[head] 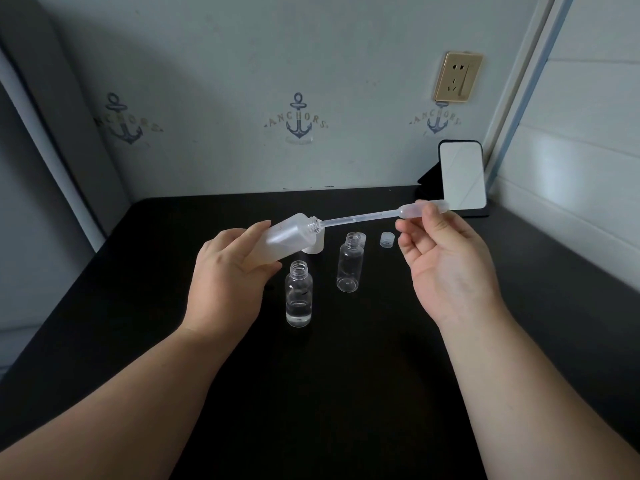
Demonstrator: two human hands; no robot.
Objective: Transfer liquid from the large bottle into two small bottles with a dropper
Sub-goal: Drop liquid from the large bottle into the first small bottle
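My left hand [227,277] grips the large frosted bottle [287,235], lifted off the black table [138,306] and tilted far over with its open neck pointing right. My right hand [446,261] pinches the bulb of a clear plastic dropper [367,217], whose thin tip reaches into the bottle's neck. Below the large bottle stands a small clear bottle [299,296], uncapped, with liquid in its lower part. A second small clear bottle [350,263] stands to its right, uncapped and looking empty.
A white cap [313,249] lies behind the large bottle. A small clear cap [387,240] sits right of the second bottle, another peeks from behind its neck. A phone on a stand [460,174] leans at the back right corner. Walls close the table's back and right sides.
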